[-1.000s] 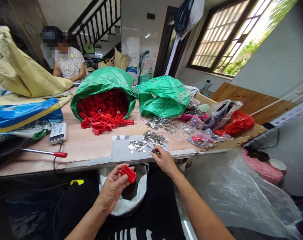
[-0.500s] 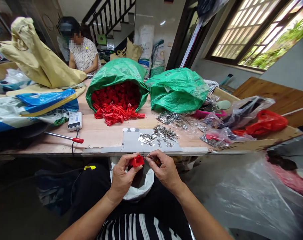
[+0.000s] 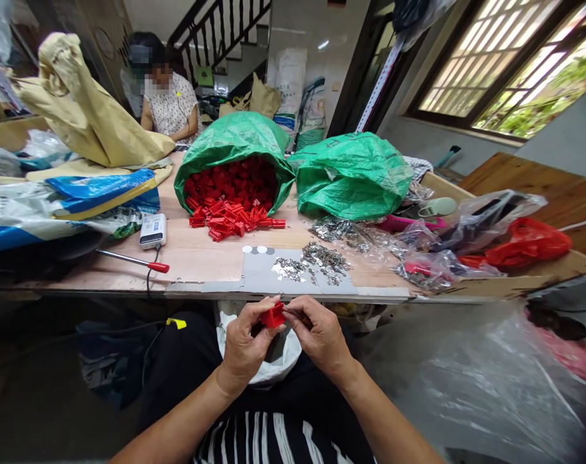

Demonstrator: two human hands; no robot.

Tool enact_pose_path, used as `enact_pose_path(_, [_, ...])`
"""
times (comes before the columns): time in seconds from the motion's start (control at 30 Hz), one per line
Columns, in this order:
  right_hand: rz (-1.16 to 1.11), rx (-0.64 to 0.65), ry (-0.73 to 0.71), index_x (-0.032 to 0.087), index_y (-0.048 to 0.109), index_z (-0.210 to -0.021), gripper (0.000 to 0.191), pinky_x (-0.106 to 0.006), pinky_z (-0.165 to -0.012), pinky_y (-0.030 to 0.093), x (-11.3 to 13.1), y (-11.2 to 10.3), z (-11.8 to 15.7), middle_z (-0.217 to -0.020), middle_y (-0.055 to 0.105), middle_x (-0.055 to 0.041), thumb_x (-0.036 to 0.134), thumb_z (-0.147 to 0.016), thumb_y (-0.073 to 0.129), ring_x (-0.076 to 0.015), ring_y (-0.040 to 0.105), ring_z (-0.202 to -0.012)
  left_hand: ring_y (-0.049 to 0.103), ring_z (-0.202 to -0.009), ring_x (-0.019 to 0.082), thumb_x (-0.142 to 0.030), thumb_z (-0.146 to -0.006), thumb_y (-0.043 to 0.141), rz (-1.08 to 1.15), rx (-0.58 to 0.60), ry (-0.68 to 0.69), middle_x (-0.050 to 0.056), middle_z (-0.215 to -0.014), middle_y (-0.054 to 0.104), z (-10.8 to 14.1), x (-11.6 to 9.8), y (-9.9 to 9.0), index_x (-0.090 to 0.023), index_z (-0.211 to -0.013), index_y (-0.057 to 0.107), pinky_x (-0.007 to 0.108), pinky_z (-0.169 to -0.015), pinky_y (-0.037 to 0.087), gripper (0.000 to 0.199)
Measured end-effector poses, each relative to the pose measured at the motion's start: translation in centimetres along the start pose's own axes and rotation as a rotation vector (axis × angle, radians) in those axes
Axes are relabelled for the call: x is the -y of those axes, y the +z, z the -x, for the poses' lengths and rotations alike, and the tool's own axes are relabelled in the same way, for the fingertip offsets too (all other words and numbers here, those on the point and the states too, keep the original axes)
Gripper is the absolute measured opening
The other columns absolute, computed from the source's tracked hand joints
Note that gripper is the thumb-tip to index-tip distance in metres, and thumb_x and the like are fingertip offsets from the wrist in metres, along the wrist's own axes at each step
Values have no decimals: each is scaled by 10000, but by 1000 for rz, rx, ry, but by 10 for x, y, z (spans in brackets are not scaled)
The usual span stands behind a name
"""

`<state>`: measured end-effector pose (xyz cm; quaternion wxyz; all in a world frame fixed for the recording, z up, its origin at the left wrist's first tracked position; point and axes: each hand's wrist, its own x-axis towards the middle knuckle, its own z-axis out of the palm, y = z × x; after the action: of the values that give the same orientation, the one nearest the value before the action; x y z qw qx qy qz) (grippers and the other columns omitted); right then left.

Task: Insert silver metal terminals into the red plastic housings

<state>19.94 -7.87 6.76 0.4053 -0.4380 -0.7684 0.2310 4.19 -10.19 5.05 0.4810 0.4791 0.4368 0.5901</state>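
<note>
Just in front of the table edge, my left hand [image 3: 247,345] pinches a small red plastic housing [image 3: 272,314] between thumb and fingers. My right hand [image 3: 324,335] is closed on a slim hand tool [image 3: 300,316], mostly hidden by the fingers; its kind does not show clearly. The tool's tip meets the right side of the red housing, and the fingertips of both hands nearly touch. Under the hands, a white bag [image 3: 288,357] hangs open at my lap. Small silvery metal pieces [image 3: 289,269] lie on a grey sheet [image 3: 259,274] beyond my fingers.
A green sack [image 3: 245,132] spills red housings [image 3: 230,219] onto the table; another green sack [image 3: 351,174] lies beside it. At left are a white power bank [image 3: 152,230] and a red-handled rod [image 3: 158,267]. Plastic bags [image 3: 428,264] crowd the right. A person [image 3: 170,106] sits across the table.
The red housing has turned in my left hand, and the tool tip in my right hand has come up against it. The whole view has shifted slightly.
</note>
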Motion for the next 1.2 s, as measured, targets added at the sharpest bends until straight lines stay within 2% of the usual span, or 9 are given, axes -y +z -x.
enact_pose_path(0.17, [-117,47,102,198,624,-826,185,-251,-633,424,5,-2,0,-758,591,-34,326,-901,516,-144,533,-680,627,-1068,251,-171,-679,752,45,-58,2,74,-1129,690,2,-2,2,-219,-962,660,370,-971,454,301])
enact_pose_path(0.3, [-288,138,197,187,658,-878,275,-270,-703,444,3,-10,0,-818,621,-46,388,-910,474,-161,558,-764,629,-1069,253,-156,-637,782,116,-85,-52,78,-1108,702,3,-4,3,-214,-918,667,367,-982,448,309])
enact_pose_path(0.43, [-396,84,317,179,621,-912,256,-253,-676,442,-4,-15,-1,-792,594,-25,411,-875,519,-141,526,-719,619,-1090,255,-139,-627,786,119,-66,-51,75,-1109,700,4,-4,3,-219,-917,674,356,-984,448,321])
enact_pose_path(0.53, [-397,81,318,185,595,-890,230,-242,-682,431,-8,-12,0,-796,562,-10,407,-837,578,-132,495,-729,610,-1105,252,-145,-657,765,66,-38,3,67,-1115,698,5,-2,2,-228,-941,673,364,-992,443,309])
enact_pose_path(0.7, [-508,163,351,195,520,-857,255,-234,-678,411,-10,-6,1,-778,522,12,409,-792,643,-122,472,-728,579,-1152,250,-153,-676,751,-11,36,40,59,-1093,706,7,0,0,-245,-959,694,382,-1048,387,303])
enact_pose_path(0.87, [-706,305,448,216,407,-805,396,-196,-531,333,-20,-1,9,-698,433,57,485,-731,689,-86,377,-586,598,-1123,250,-143,-703,716,-32,183,17,59,-1095,710,11,1,0,-249,-965,715,400,-1095,323,283])
enact_pose_path(1.03, [-851,356,561,222,404,-879,404,-185,-446,211,-30,6,22,-665,385,80,488,-746,678,-54,259,-495,613,-1091,253,-150,-736,685,-90,203,21,70,-1097,707,14,10,2,-247,-1020,702,371,-1022,402,302])
enact_pose_path(1.2, [-988,410,622,222,411,-938,411,-183,-448,184,-33,7,27,-641,392,85,451,-751,696,-43,265,-482,624,-1075,236,-146,-766,645,-214,247,154,63,-1073,705,15,24,-3,-235,-1087,642,357,-927,475,333])
